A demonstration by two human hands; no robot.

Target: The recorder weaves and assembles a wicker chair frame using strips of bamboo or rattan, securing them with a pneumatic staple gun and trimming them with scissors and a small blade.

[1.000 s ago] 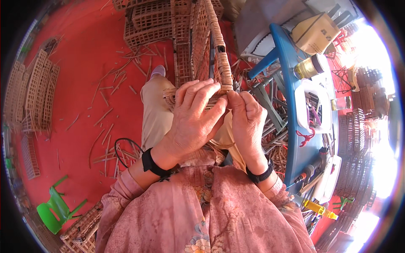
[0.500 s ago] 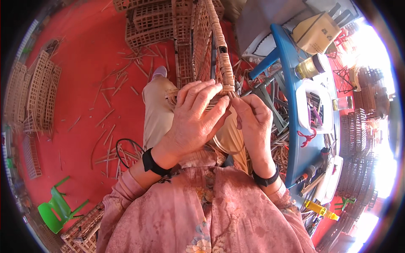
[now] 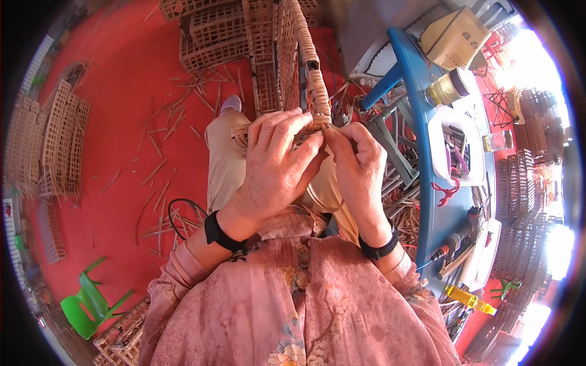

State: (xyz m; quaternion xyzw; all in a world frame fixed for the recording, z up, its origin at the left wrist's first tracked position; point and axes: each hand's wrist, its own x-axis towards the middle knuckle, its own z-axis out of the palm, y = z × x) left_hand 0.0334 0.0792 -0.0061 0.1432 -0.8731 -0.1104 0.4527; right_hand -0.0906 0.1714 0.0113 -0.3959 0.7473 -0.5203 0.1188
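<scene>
A woven wicker basket stands between my knees, its wrapped rim running away from me. My left hand lies over the near corner, fingers bent round it and the thumb by the end of the wrapping. Right beside that thumb, my right hand pinches a thin cane strip at the rim's end. The strip loops down below my hands toward my lap. My palms hide the underside of the corner.
To the right stands a blue table with a white tray of tools, a lidded jar and a drill. Cane scraps litter the red floor. Stacked wicker panels and a green chair are at left.
The basket's rim and both hands have shifted slightly to the left. The right fingers have come closer in against the rim's end. The left hand keeps its hold on the corner.
</scene>
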